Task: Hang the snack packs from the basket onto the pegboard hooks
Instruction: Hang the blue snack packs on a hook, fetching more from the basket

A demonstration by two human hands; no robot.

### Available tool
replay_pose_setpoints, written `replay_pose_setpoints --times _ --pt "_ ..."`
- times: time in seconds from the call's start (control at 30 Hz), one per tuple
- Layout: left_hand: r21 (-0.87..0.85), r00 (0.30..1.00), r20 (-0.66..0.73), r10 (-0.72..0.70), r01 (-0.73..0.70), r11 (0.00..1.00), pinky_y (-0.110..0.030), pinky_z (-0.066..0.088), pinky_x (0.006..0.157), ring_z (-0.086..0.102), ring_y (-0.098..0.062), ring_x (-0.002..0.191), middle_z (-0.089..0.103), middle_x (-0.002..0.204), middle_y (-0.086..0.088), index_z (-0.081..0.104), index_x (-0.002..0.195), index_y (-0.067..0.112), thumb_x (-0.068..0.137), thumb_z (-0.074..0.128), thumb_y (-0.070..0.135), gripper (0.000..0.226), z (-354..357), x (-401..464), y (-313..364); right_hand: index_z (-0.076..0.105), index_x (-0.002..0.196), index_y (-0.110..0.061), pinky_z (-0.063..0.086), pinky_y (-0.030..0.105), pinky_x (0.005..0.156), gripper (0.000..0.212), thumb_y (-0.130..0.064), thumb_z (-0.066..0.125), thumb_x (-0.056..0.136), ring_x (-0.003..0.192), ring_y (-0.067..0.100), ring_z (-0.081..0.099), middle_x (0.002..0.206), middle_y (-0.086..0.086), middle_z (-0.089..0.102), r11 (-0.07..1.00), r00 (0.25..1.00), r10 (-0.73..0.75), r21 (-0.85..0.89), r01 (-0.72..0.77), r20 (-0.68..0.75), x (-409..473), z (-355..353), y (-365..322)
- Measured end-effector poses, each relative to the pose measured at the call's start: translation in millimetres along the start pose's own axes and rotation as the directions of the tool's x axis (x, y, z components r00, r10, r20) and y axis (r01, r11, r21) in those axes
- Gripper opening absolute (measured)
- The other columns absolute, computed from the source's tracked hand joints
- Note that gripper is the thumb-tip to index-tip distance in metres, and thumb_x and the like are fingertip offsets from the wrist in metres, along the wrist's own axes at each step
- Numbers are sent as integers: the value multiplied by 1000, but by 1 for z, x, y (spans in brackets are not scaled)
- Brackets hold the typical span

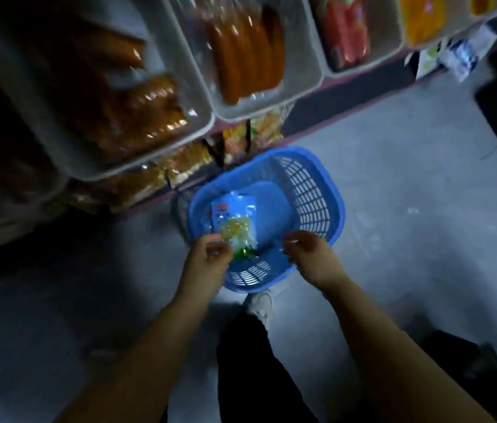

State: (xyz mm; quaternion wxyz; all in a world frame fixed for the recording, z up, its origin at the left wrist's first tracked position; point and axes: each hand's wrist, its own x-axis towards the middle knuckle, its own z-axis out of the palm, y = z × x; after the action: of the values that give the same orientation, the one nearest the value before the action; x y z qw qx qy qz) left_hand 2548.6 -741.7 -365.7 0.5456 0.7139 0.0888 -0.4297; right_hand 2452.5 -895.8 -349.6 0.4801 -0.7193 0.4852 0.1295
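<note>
A: Item one, nearest the lens: two bare forearms, a dark trouser leg between them, a pale shoe point(260, 306) on the grey floor point(409, 190).

B: Hands?

A: Left hand point(210, 254), fingers curled, pinching the lower edge of the snack pack point(235, 222). Right hand point(306, 251), fingers curled at the near rim of the basket; it may hold a scrap of clear film, but blur hides that, so I cannot tell.

B: Where is the pack?

A: Inside the blue basket point(311, 190), which sits on the floor. It leans on the left inner wall (yellow pieces behind clear film, a green patch low down). No other pack shows clearly in there.

B: The hooks?

A: Black hooks point(248, 134) under the white trays point(271, 108), already carrying orange and yellow bags point(186, 166). The trays hold sausages point(244, 56).

B: How best to do this step?

A: My judgement: lift the pack clear, shift the pinch to its top edge, find the hang hole, keep the pack flat and face out, then slide it straight along a hook.

B: Any writing?

A: A red band and dark print on the pack's white label, too blurred to read. Shelf tags point(461, 56) at upper right, also unreadable.
</note>
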Motion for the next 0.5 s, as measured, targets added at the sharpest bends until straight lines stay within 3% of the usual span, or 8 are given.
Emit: replay_pose_setpoints --times 0.03,0.13,0.17,0.27,0.33,0.4,0.5 --pt "-10 998 14 -54 54 998 -26 46 75 61 -21 87 60 94 -12 52 98 13 88 58 -1 19 18 29 -19 66 87 -17 48 49 92 8 -13 59 89 93 32 61 97 17 67 999 999 25 -33 -24 28 27 6 21" --pt "-39 977 32 -210 211 977 -41 46 93 59 -36 108 61 113 -23 56 105 6 88 58 1 18 56 118 -72 67 93 -7 48 40 83 15 -18 58 90 89 31 61 93 17 67 987 995 63 -153 -51 74 105 27 73" --pt "-56 965 36 -259 261 964 -44 49 93 60 -38 107 62 114 -23 57 112 3 89 55 1 24 63 145 -89 68 95 -4 48 37 81 18 -18 58 90 89 31 62 96 19 68 981 995 61 -190 -44 83 129 35 89" --pt "-124 909 3 -418 415 901 -38 53 66 59 -29 82 61 95 -14 53 122 8 94 46 5 29 70 213 -122 66 109 -1 47 26 71 25 -17 61 90 85 26 62 105 21 67 972 990 85 -227 -58 111 193 60 124" --pt "-175 881 25 -472 468 866 -43 53 72 56 -28 89 60 107 -17 54 126 7 98 41 12 31 72 249 -140 60 121 -1 44 22 64 37 -19 64 89 80 21 59 107 20 64 966 985 126 -241 -95 117 233 76 143" --pt "-206 880 11 -476 468 860 -45 47 74 51 -28 101 55 122 -19 50 133 5 100 36 19 38 75 279 -155 50 132 -2 44 24 75 51 -23 66 88 98 21 57 126 19 58 948 978 147 -303 -96 150 270 93 155" --pt "-258 892 -42 -451 426 867 -42 44 79 49 -27 99 54 117 -18 48 134 2 100 37 21 41 82 307 -167 41 135 5 41 32 95 63 -21 69 85 121 28 52 136 21 51 937 983 110 -344 -54 146 310 114 158"
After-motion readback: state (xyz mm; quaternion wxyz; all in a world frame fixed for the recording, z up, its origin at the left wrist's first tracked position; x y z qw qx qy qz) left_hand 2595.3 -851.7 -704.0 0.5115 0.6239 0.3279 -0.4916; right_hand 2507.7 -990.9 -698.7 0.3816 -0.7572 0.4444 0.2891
